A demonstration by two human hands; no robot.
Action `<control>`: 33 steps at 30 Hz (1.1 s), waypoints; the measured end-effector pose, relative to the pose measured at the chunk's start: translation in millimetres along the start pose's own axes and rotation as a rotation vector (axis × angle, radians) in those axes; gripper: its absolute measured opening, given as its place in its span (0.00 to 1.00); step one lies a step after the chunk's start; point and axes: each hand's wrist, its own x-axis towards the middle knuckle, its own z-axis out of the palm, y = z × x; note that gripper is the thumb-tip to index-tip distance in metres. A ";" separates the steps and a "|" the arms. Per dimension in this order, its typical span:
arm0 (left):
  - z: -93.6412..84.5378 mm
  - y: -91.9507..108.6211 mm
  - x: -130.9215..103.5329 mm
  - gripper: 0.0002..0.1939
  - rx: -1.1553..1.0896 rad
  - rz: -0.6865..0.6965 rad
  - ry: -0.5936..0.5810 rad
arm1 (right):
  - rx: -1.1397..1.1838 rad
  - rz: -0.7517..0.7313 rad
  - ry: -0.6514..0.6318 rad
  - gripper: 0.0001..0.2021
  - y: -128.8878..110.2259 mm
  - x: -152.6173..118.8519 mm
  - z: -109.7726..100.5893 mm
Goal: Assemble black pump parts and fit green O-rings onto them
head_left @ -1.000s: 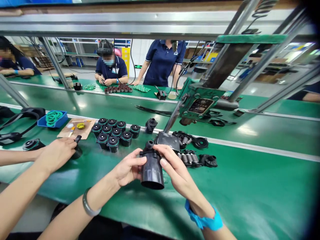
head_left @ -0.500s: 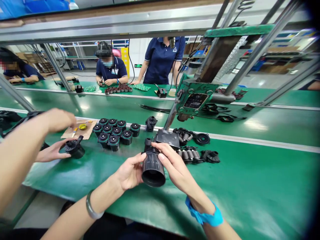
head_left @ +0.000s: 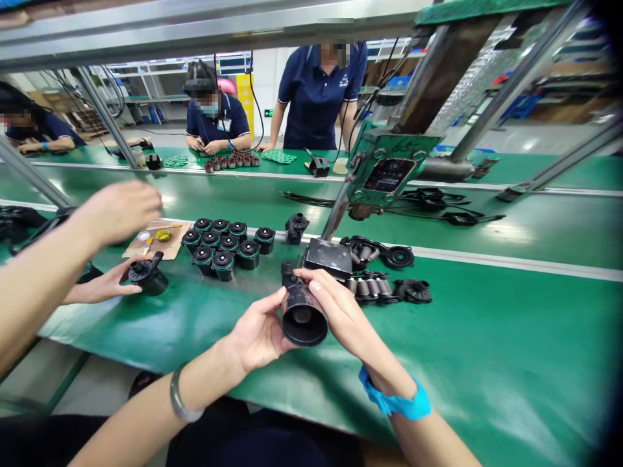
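Above the green surface [head_left: 496, 331]: a black housing [head_left: 304, 312] appeared lifted off it, its wide mouth tilted toward the camera, a rounded form showing inside, its narrow spout [head_left: 287, 270] at the far end.
Left hand [head_left: 260, 331]: clamped on the housing's left side, thumb against the wall, the other fingers partly hidden behind and below.
Right hand [head_left: 335, 308]: clamped over the housing's right side, fingertips reaching across its upper wall near the spout.
Press [head_left: 389, 168]: stood just beyond the hands, its dark block [head_left: 329, 257] near the right fingers but not touching the housing as far as could be told.
Grey cylinders [head_left: 372, 287]: lay to the right of that block, apart from both hands.
Green-ringed units [head_left: 228, 242]: stood clustered to the left, well apart from the housing.
Co-worker's lower hand [head_left: 109, 283]: gripped a second housing [head_left: 150, 277] at the far left.
Step in hand: judging by the pose, steadying the housing with its open end in view.
Next move: probably called for a firm left grip while the right eased, since the smooth round wall might have slipped.
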 end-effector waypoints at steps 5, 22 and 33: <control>-18.6 4.0 4.2 0.24 0.535 0.399 -0.075 | 0.048 -0.158 -0.062 0.12 2.3 -8.9 -8.3; -90.1 13.4 45.4 0.42 1.248 0.652 -0.330 | 0.018 -0.063 0.175 0.07 23.8 -18.9 -10.9; -85.4 11.0 41.9 0.48 1.440 0.734 -0.264 | 0.405 0.291 0.658 0.19 31.1 -38.7 -53.4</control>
